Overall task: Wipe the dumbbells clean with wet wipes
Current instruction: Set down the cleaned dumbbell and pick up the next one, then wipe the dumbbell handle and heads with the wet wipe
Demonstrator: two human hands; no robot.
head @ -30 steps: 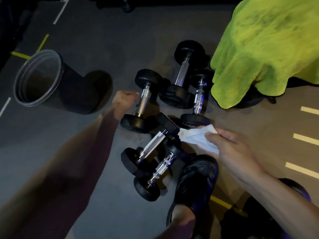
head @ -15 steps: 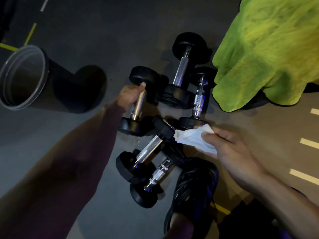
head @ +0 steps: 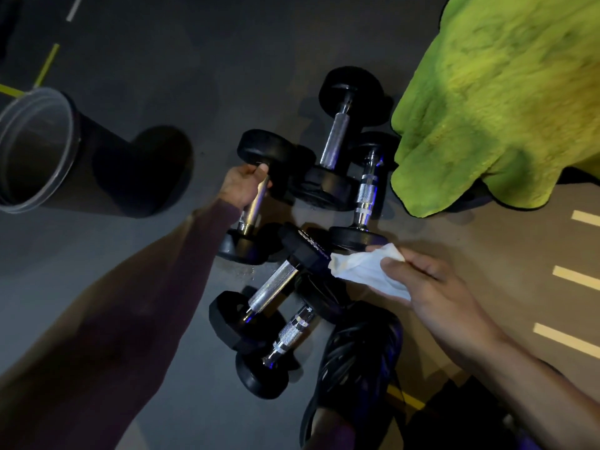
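Five dumbbells [head: 334, 177] sit bunched together on the dark gym floor [head: 181, 60], some leaning on or crossing each other. Biggest thing in view though is the fuzzy lime-green towel [head: 496, 102] draped over something at top right, its lower corner hanging just beside the dumbbell pile. Over on the left there's a black bin [head: 91, 164] with a clear liner around the rim, well apart from the weights. At the bottom a black shoe [head: 354, 362] is planted right next to the nearest dumbbell.

Left hand [head: 242, 186] is reaching out and has its fingers curled around the chrome handle of the leftmost dumbbell [head: 256, 196], up near the top weight; can't tell if it's off the floor or not. Right hand [head: 435, 287] is pinching a crumpled white wipe [head: 367, 269] between thumb and fingers, the other fingers lying close together behind it. The wipe's loose end sits just beside the black end of one of the middle dumbbells, maybe touching, hard to say.
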